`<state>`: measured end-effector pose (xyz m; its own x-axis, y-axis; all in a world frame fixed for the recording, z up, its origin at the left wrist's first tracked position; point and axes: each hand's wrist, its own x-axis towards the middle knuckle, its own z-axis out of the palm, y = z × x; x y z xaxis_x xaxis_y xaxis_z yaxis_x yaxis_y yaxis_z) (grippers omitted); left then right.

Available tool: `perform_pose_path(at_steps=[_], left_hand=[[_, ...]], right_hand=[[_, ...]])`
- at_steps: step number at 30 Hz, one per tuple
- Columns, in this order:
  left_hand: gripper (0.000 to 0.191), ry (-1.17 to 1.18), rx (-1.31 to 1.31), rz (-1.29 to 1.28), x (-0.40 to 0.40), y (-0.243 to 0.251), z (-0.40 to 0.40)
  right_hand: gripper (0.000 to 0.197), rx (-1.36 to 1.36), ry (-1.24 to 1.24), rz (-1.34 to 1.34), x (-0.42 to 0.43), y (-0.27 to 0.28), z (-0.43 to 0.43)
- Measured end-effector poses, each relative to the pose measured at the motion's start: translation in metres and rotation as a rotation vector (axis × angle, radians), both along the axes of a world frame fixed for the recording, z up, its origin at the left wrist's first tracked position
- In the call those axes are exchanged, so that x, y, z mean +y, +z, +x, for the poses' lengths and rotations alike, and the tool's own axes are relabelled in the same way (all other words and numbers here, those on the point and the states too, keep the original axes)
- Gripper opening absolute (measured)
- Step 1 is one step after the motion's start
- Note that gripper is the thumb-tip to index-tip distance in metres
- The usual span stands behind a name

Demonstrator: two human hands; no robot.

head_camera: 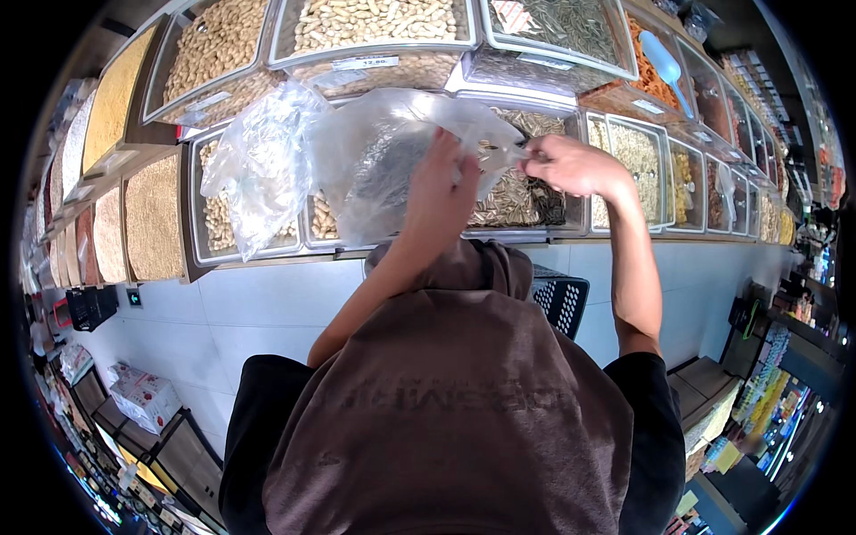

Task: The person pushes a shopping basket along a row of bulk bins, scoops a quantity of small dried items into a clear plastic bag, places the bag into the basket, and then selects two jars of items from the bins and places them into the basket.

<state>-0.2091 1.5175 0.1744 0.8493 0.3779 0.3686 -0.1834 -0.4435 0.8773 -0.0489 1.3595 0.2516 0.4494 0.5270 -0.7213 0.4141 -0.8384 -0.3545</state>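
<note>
A large clear plastic bag (374, 140) lies over the near row of bins, with dark contents showing through its film. My left hand (441, 190) is on the right part of this bag with its fingers bent around the film; they are slightly blurred. At the bag's right end, my right hand (578, 164) pinches a gathered corner and draws it out to the right. Beneath the hands is a bin of striped sunflower seeds (511, 200). Left of the large bag, a second, crumpled clear plastic bag (267, 167) rests over a bin of peanuts (217, 224).
Behind stand lidded clear bins of peanuts (374, 23) and dark seeds (568, 30). A blue scoop (662, 57) lies on a bin of orange dried food (645, 73). Grain bins (154, 217) stand at left. A black perforated basket (565, 301) is below the counter, partly hidden by my apron (455, 428).
</note>
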Motion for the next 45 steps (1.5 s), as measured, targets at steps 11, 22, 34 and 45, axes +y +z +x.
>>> perform_pose_path(at_steps=[11,22,34,45], left_hand=[[0.027,0.070,0.344,-0.309,0.028,-0.030,-0.007],[0.013,0.073,0.430,-0.233,0.034,-0.020,-0.023],[0.011,0.189,0.215,-0.316,0.019,-0.012,-0.022],[0.049,-0.069,0.181,0.320,0.017,-0.015,-0.030]], right_hand=[[0.035,0.149,-0.417,-0.205,-0.122,-0.057,0.018],[0.043,0.464,-1.046,0.388,-0.083,-0.206,-0.034],[0.043,0.503,-1.042,0.540,-0.122,-0.163,-0.059],[0.047,0.440,-1.088,0.501,-0.145,-0.155,-0.069]])
